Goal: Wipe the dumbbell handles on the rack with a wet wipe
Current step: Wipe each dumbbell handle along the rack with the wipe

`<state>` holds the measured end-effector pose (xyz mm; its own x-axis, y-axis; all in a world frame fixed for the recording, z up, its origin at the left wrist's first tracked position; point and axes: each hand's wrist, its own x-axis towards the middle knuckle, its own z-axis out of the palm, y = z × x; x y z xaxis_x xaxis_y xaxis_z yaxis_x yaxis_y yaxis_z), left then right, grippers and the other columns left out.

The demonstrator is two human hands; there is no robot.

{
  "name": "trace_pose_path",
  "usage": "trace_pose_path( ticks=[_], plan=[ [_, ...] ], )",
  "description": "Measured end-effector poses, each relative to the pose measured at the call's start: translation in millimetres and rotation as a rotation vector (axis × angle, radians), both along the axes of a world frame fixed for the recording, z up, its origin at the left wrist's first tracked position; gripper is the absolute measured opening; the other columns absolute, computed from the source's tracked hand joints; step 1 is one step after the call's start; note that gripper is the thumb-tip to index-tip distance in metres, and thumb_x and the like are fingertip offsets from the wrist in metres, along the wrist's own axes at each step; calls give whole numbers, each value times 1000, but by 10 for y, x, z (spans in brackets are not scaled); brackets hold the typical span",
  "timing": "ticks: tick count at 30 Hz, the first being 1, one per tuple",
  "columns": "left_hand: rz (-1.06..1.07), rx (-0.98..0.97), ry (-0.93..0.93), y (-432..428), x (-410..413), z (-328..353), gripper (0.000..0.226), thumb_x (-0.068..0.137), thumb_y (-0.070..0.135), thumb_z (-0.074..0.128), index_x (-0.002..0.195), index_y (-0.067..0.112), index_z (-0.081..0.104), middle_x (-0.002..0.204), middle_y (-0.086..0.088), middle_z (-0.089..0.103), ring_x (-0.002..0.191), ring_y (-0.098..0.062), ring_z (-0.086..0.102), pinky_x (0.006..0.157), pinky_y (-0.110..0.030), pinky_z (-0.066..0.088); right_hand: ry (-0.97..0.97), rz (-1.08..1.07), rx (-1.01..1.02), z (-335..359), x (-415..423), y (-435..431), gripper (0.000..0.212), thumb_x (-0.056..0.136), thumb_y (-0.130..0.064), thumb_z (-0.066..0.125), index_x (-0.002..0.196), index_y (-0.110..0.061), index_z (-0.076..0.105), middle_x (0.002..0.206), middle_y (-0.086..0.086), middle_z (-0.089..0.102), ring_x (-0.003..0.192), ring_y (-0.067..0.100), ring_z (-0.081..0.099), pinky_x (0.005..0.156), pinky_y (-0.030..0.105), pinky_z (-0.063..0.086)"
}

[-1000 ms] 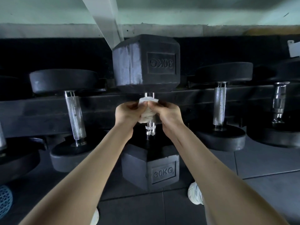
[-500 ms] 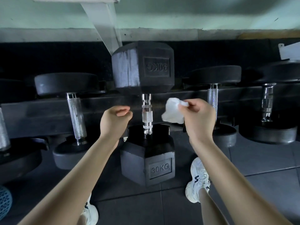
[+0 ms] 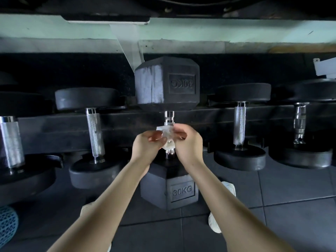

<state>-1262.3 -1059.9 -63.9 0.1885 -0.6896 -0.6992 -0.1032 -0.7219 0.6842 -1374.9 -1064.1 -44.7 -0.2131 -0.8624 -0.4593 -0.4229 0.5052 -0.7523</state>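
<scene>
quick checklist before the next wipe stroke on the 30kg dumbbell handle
1. Wipe held: ok, the left hand and right hand both pinch it.
2. Wipe on the handle of the 30 kg dumbbell: ok, it covers the middle.
3. Wipe wrapped fully round: cannot tell, the back is hidden.
4. Handle ends covered: not ok, bare metal shows above and below the wipe.
5. Dumbbell resting on the rack: ok.

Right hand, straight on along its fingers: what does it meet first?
The wipe, which the right hand pinches, and right behind it the 30KG dumbbell's handle. The left hand lies just beyond, also on the wipe; depth between them is unclear.
</scene>
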Motion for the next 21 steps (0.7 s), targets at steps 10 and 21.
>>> trace_pose_path(
  ticks=[10,21],
  plan=[
    [159,71,66,-74,-176,-153,26,82,23,72,105,12,70,98,-1,71,93,-14,66,87,-28,51,17,-205,349,-267,15,-42,32,89,-40,61,110,-15,64,97,-2,67,74,8,61,59,20,44],
    [324,22,289,-449,-243,-183,4,87,26,65,87,23,67,66,10,72,71,-1,69,71,-14,51,-320,-251,76,-277,16,-476,4,81,-13,73,78,-12,73,72,-2,72,63,4,67,58,16,50]
  ],
)
